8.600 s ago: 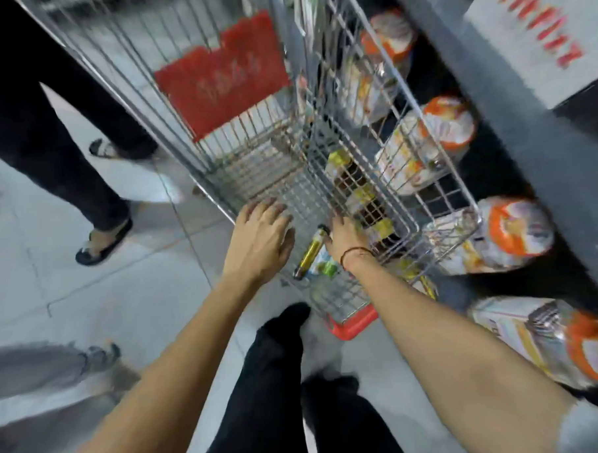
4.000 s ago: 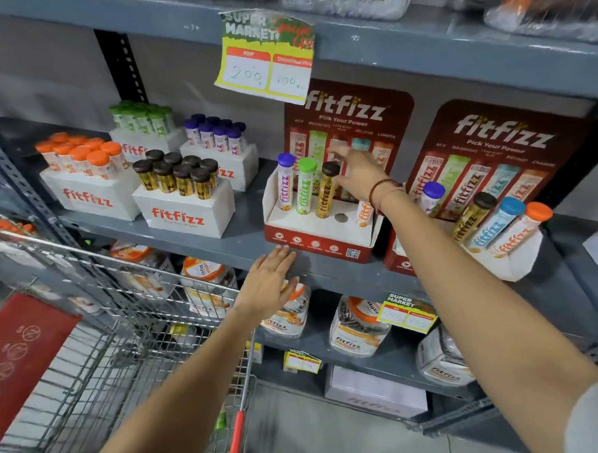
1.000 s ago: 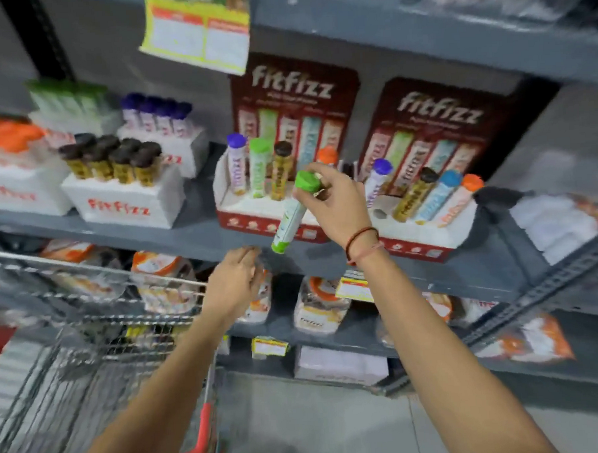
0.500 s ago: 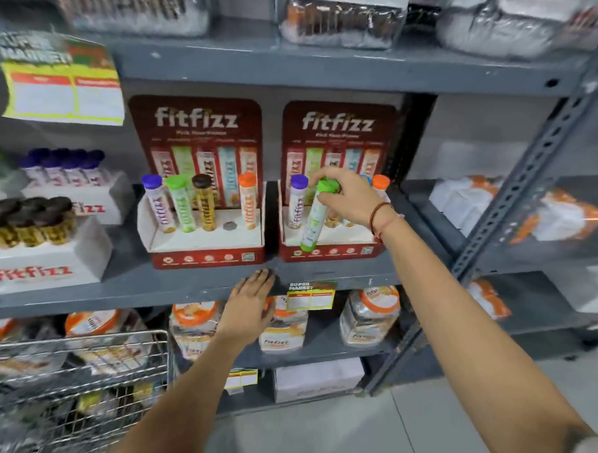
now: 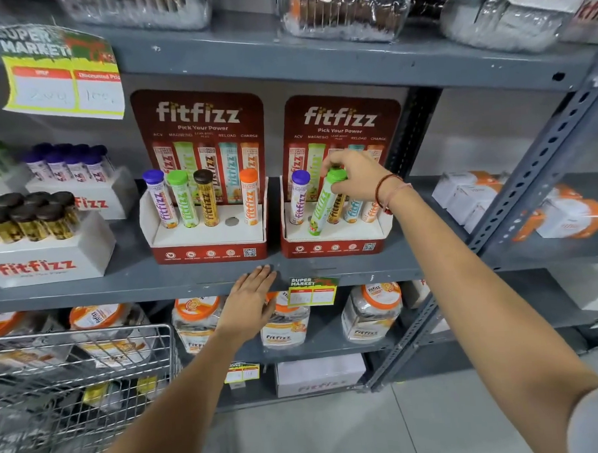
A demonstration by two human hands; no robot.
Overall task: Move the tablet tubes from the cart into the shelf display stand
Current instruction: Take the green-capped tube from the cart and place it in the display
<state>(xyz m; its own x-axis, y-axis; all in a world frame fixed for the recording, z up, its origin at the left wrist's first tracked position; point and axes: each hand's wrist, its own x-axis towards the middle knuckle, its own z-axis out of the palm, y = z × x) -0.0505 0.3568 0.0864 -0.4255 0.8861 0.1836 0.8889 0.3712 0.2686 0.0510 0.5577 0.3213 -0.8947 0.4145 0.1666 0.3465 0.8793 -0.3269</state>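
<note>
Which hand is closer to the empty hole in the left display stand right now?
Left. The left hand rests on the shelf edge just below the empty hole. The right hand is off to its right at the other stand, gripping the green-capped tube.

Even, fairly bright indoor light from above — soft shadows under shelf edges. Glare on plastic-wrapped packs up top. Centre reasonably sharp; edges smeared, cart at lower left blurred. Wide-angle bend — shelf lines and right upright curve and lean.
</note>
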